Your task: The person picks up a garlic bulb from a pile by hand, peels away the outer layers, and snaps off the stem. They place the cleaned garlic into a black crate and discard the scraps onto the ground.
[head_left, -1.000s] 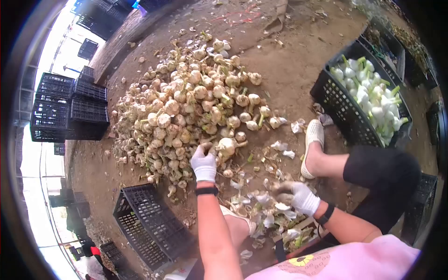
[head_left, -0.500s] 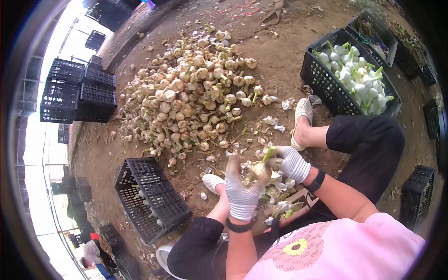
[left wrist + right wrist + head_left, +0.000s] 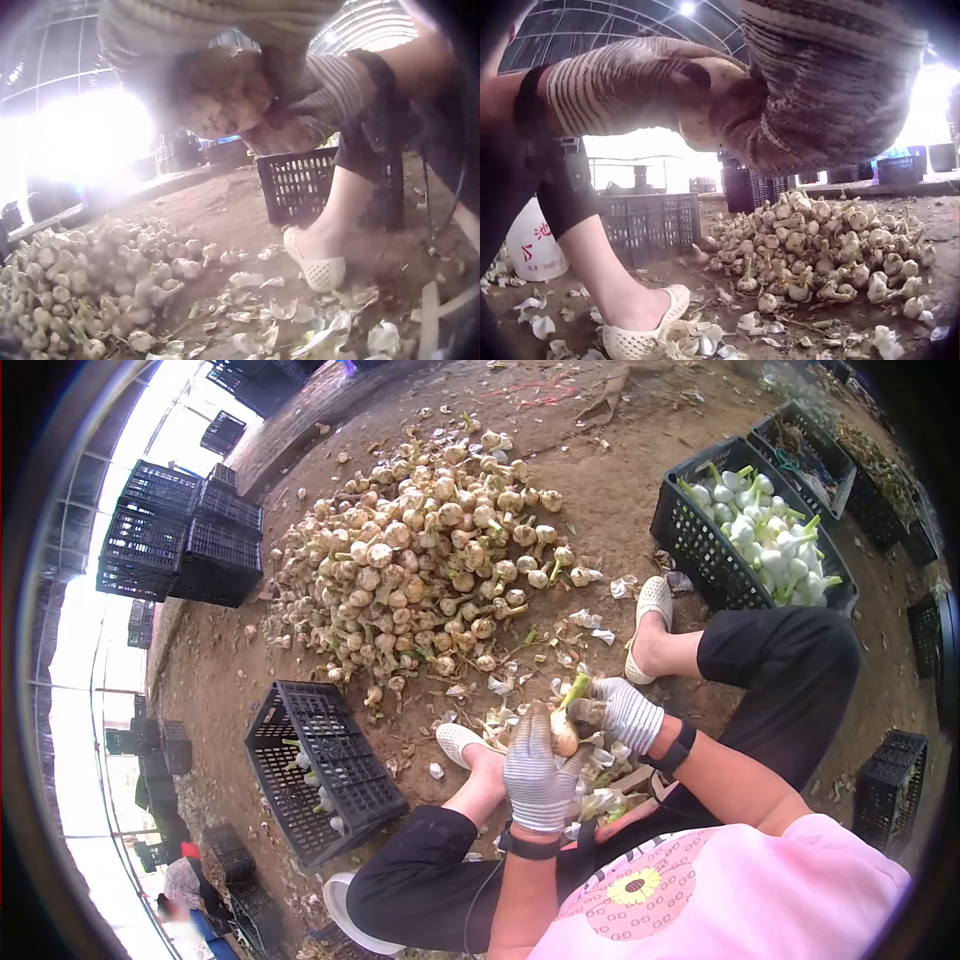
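Observation:
In the head view a garlic bulb (image 3: pixel 565 736) with a short green stem (image 3: pixel 577 690) is held between both hands, in front of the person's lap. My left hand (image 3: pixel 540 772), in a striped, soiled glove, grips the bulb from its left side. From the other side my right hand (image 3: pixel 626 714), gloved alike, pinches it near the base of the stem with dirty fingertips. Both wrist views show the gloved hands close together, the left glove (image 3: pixel 630 94) reaching across in the right wrist view; the fingers hide much of the bulb.
A large heap of unpeeled garlic (image 3: pixel 400 560) lies ahead. Peeled white bulbs fill a black crate (image 3: pixel 700 545) at the right. A tipped black crate (image 3: pixel 335 780) with a few bulbs lies at the left. Loose skins (image 3: pixel 500 685) litter the ground between the shoes. Stacked crates (image 3: pixel 180 535) stand far left.
My left hand has come back from the heap to the lap with a garlic bulb. My right hand has risen from the skins and now holds the bulb too.

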Demonstrator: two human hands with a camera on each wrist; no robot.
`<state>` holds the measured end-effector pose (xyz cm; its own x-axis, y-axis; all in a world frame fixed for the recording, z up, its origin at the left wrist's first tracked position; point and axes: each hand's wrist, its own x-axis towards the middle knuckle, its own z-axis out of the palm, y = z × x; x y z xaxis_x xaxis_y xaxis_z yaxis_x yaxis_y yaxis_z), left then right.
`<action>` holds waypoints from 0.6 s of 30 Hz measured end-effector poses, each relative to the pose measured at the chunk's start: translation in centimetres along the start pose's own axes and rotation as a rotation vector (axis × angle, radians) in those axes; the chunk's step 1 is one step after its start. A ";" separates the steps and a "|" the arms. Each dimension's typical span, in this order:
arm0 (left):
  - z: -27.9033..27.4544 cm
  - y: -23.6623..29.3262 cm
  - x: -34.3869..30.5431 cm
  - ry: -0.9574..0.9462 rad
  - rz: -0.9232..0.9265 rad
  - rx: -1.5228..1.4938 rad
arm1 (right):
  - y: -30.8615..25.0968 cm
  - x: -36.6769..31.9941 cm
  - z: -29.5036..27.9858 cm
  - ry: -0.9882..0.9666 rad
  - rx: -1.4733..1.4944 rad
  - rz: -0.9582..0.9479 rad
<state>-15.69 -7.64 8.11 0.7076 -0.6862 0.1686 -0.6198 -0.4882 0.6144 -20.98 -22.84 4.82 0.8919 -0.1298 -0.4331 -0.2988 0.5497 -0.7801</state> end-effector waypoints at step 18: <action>0.2 -2.7 -1.7 0.160 -0.755 -1.726 | -0.3 0.3 0.4 -0.141 -0.865 -0.277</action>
<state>-15.24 -5.28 6.00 0.7155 -0.5160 -0.4709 0.6942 0.4498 0.5620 -20.51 -22.71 5.09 0.9858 -0.0314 -0.1651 -0.1669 -0.3026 -0.9384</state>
